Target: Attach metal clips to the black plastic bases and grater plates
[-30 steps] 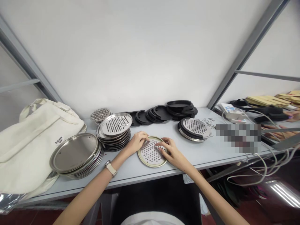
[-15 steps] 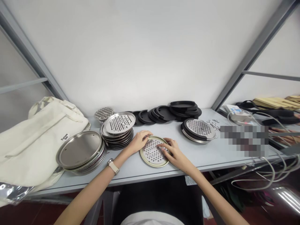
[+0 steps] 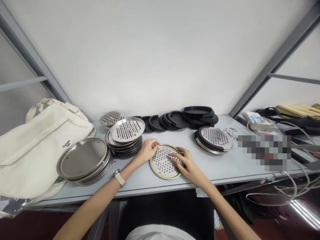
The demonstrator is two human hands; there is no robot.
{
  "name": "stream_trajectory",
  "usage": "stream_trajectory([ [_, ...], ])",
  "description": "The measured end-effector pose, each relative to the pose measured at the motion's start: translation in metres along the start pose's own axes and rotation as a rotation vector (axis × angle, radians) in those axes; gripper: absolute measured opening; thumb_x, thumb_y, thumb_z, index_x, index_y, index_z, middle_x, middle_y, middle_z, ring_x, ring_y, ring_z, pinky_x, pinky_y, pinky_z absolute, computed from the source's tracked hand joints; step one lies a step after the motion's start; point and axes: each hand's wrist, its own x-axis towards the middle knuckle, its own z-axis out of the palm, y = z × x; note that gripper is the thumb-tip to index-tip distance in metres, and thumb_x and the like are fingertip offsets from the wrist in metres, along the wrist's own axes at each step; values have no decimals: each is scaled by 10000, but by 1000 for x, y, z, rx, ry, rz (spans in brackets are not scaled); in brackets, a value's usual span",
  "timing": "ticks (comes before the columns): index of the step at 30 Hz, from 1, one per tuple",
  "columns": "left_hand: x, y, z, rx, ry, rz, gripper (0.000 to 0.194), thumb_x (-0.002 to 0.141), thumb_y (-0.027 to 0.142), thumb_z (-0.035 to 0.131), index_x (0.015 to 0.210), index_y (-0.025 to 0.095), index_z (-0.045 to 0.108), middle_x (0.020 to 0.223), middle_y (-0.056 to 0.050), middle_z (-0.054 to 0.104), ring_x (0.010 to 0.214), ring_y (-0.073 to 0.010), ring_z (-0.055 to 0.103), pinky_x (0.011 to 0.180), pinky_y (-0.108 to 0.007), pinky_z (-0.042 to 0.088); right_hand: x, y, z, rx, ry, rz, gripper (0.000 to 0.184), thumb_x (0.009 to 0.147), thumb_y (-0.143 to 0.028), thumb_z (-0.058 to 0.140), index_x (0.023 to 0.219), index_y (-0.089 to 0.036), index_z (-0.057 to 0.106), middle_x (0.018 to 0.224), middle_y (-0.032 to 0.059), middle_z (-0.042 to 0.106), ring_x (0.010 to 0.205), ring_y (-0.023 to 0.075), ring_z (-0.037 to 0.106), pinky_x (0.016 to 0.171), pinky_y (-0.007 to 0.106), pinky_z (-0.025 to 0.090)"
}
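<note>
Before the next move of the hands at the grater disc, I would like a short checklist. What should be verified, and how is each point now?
1. Left hand at the rim of the grater disc: ok, at its far left edge.
2. Grater disc lies flat on the table: ok, as far as this view shows.
3. Right hand away from the holed face: not ok, two fingers reach over it.
4. Space between the disc and the stack of plain metal plates: ok, they are apart.
5. Exact number of small metal pieces: cannot tell, too small and crowded.
</note>
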Motion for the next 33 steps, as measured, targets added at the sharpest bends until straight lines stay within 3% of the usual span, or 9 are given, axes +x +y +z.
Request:
stream_trajectory([
  [8,-5,1,1,-143,0,-22,188,845,77,467,856,147,641,854,-43,647,765,-135,610,691,-233,491,2,-4,-2,3,2,54,289,958,-304,418,1183,-308,600,1350,80,407,1278,260,367,1042,464,398],
  [16,-9,0,4,-191,-30,-127,164,793,89,562,925,171,614,910,-25,634,794,-132,595,697,-231,483,4,0,0,1,-2,74,274,949,-295,434,1173,-286,593,1405,82,375,1292,260,367,1026,447,429],
  [24,-8,10,-1,-126,-84,-73,234,834,56,475,942,189,635,914,-24,601,815,-138,569,762,-259,461,3,3,2,19,-35,95,360,948,-271,432,1300,-300,500,1457,78,306,1328,261,318,1042,461,413],
  [28,-9,12,-2,-173,-106,-55,329,810,-5,417,867,187,678,943,-43,578,929,-150,573,858,-275,449,3,4,2,29,-52,117,345,947,-272,431,1281,-289,515,1463,73,296,1335,259,304,1052,455,402],
  [33,-9,11,-1,-182,-110,-47,344,821,-1,406,896,193,680,968,-52,567,945,-156,565,861,-285,454,4,2,0,47,-73,139,329,948,-274,425,1262,-297,519,1475,58,276,1338,256,293,1053,455,397],
])
